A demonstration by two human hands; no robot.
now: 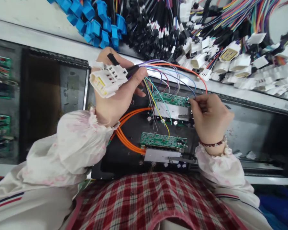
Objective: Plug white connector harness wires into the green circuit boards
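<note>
My left hand (121, 92) is closed round the black-sleeved end of a wire harness, whose white connector (108, 80) lies over the palm. Coloured wires (163, 65) fan out from it toward the upper green circuit board (172, 99). At that board's right end, my right hand (208, 115) pinches the wires; an orange and a blue one run to its fingertips, where the exact contact is hidden. Some yellow, green and grey wires hang loose over the metal plate. A second green board (162, 140) lies nearer to me on the black fixture (124, 164).
Orange cables (126, 143) loop left of the boards. Blue connectors (96, 27), black plugs (156, 38) and white connectors (242, 65) are heaped along the back. More circuit boards (0, 124) sit at far left. Metal rails border the bench.
</note>
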